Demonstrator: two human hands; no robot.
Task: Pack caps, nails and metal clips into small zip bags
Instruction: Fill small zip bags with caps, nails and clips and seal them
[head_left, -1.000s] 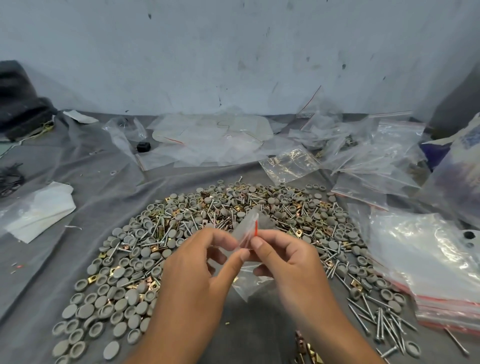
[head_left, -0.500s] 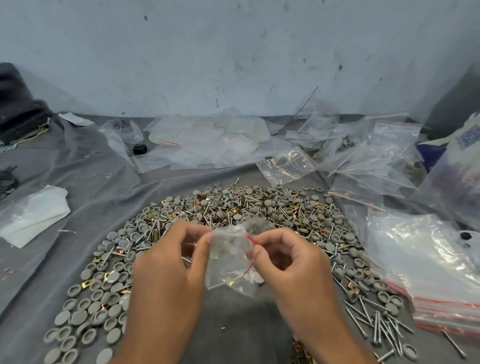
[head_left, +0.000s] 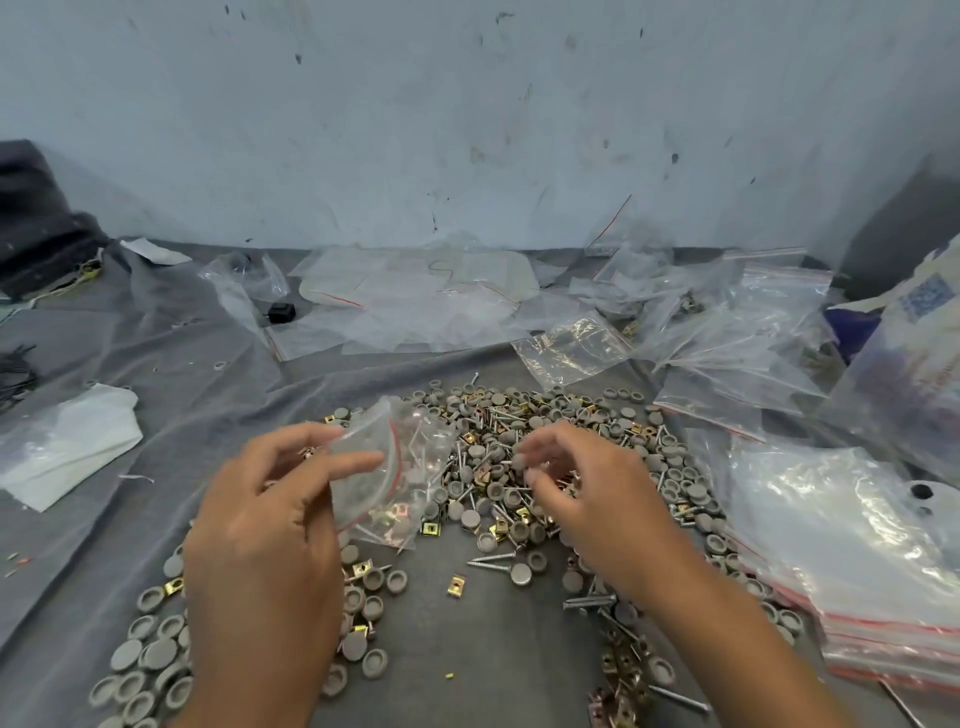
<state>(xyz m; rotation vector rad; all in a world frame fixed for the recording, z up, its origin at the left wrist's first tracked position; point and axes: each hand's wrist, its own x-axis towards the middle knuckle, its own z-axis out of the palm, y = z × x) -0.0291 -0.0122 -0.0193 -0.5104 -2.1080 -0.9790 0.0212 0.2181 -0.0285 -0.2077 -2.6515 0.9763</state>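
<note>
My left hand holds a small clear zip bag with a red seal line, thumb and fingers pinching its left side; nails and a brass clip show inside its bottom. My right hand is off the bag, over the pile, fingers curled around what looks like a grey cap at the fingertips. The pile of grey caps, nails and brass metal clips spreads across the grey cloth around both hands. A loose clip and a nail lie between my wrists.
Stacked red-seal zip bags lie at right. Empty and crumpled clear bags cover the back by the wall. White folded plastic sits at left, a dark bundle at far left, a small black object behind.
Both hands held the bag's mouth together before. Now my right hand has let go and moved right over the pile; my left hand alone keeps the bag, shifted left and up.
</note>
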